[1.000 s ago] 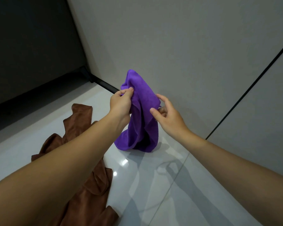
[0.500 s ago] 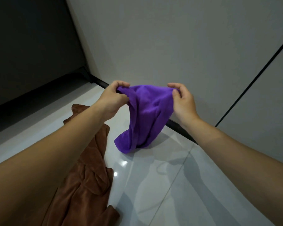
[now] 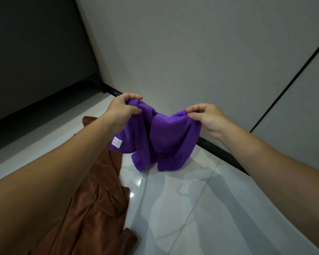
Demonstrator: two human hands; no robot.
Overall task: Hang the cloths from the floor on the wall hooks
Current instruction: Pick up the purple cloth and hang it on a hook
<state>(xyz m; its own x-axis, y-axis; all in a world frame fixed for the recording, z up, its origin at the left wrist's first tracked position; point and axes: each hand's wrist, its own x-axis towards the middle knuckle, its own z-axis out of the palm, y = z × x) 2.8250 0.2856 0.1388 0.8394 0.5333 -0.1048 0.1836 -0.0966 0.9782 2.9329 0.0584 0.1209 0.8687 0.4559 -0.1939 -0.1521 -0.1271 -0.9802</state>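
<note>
Left hand (image 3: pixel 121 112) and right hand (image 3: pixel 205 115) each pinch purple cloth (image 3: pixel 160 140) top edge, fingers curled; brown cloth (image 3: pixel 99 196) crumpled on floor below-left of it.

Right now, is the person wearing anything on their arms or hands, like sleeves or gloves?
No. The left hand and the right hand are bare: no gloves, rings or watch show. No sleeve comes into view on either arm.
</note>
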